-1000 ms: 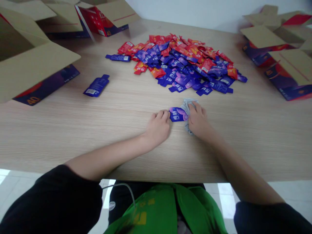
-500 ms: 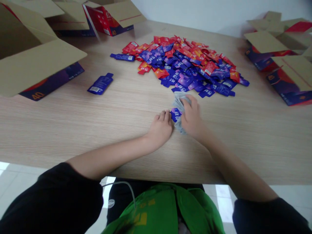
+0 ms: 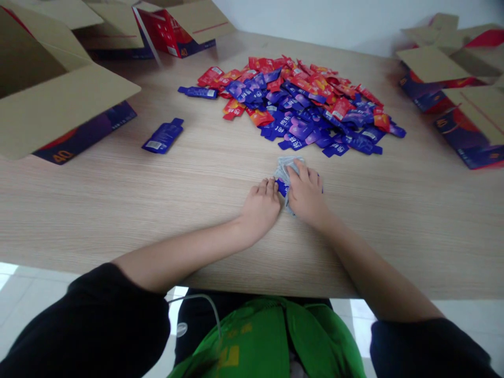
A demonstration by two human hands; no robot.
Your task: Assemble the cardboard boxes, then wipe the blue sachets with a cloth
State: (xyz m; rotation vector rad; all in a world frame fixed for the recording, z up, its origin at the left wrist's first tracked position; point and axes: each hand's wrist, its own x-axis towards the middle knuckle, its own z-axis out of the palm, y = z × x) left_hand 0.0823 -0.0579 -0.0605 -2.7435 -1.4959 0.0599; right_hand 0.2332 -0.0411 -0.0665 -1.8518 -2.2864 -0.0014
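A blue sachet (image 3: 282,187) lies flat on the table (image 3: 157,210), partly covered. My left hand (image 3: 263,207) has its fingers together, pressing the left end of this sachet. My right hand (image 3: 306,191) is closed on a grey cloth (image 3: 284,165), which lies over the sachet's middle; a bit of the sachet shows past the fingers on the right. Beyond my hands is a heap of red and blue sachets (image 3: 299,113). One blue sachet (image 3: 163,136) lies apart at the left.
Open cardboard boxes stand at the left (image 3: 86,128), at the back left (image 3: 169,34) and at the right (image 3: 468,134). A pale wall (image 3: 315,23) rises behind the table. The table's front edge runs just before my body.
My right hand has moved slightly with the cloth, which now covers more of the sachet's middle, and the sachet's right end shows. My left hand has stayed at its end.
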